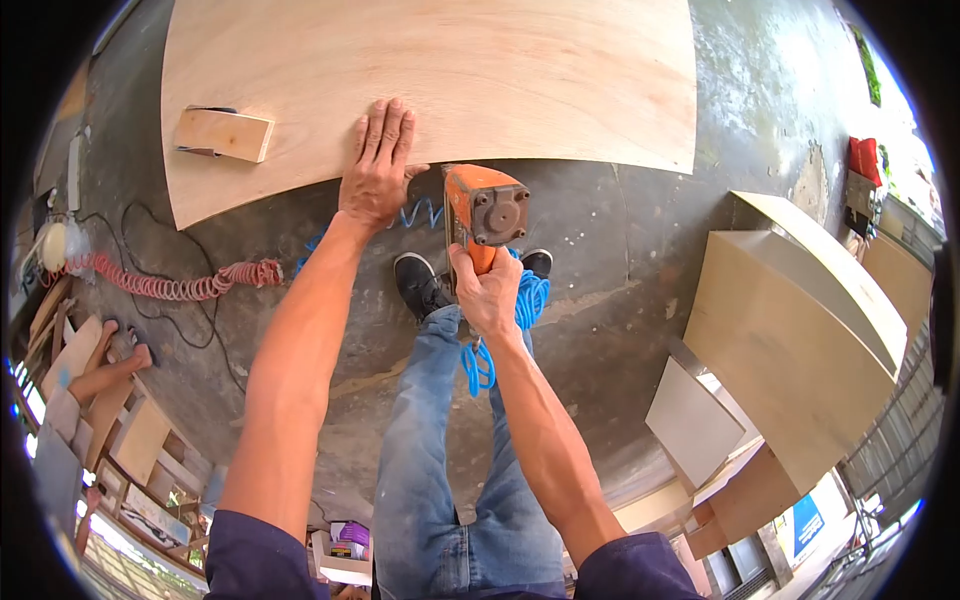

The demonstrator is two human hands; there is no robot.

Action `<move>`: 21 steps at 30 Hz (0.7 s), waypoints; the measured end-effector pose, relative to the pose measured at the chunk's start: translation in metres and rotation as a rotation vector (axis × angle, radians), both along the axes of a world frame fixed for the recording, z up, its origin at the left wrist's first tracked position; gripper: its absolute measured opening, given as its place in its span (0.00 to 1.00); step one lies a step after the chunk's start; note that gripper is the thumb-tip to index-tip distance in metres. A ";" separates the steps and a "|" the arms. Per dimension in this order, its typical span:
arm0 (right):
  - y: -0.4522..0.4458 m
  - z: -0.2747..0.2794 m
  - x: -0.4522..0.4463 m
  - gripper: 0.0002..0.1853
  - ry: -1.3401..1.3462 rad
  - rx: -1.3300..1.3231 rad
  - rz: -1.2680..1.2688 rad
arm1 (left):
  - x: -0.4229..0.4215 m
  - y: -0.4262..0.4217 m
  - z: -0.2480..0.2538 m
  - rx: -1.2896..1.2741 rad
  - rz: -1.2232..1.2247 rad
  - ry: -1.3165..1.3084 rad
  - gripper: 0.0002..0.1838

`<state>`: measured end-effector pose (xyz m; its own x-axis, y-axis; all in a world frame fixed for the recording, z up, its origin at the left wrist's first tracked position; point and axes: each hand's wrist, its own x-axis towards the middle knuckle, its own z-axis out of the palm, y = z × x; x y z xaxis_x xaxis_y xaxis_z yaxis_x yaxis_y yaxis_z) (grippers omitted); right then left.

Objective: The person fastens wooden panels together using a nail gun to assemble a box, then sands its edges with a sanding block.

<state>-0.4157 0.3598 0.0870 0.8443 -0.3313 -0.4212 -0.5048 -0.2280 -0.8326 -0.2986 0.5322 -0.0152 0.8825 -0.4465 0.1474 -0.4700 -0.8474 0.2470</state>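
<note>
An orange pneumatic nail gun (484, 200) is gripped by its handle in my right hand (488, 292), its nose at the near edge of a large plywood sheet (520, 80). A coiled blue air hose (531, 298) hangs below the tool. Flat on the plywood near the same edge, my left hand (380, 170) has its fingers stretched out and holds nothing. Farther left on the sheet lies a small wooden block (225, 134) with dark pieces at its sides. Whether the nose touches the wood is hard to tell.
A red coiled hose (170, 280) and a black cable (205, 300) lie on the concrete floor to the left. Large wooden box panels (790, 330) stand at the right. A small box with purple packs (345, 550) is behind me. Another person's legs (110, 375) show far left.
</note>
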 end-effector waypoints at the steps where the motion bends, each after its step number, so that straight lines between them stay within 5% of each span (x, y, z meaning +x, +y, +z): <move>1: -0.003 0.004 -0.001 0.12 -0.002 -0.001 -0.016 | 0.000 0.000 -0.001 0.005 -0.002 -0.002 0.44; 9: -0.057 0.044 0.003 0.06 0.145 0.211 -0.266 | -0.001 0.000 -0.003 0.029 -0.010 -0.034 0.41; 21: -0.082 0.051 0.036 0.08 0.181 0.220 -0.140 | 0.001 0.000 -0.003 0.049 -0.018 -0.037 0.41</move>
<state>-0.3796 0.2777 0.1385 0.7016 -0.3233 -0.6351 -0.6631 0.0302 -0.7479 -0.2979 0.5324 -0.0181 0.8688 -0.4697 0.1569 -0.4932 -0.8494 0.1878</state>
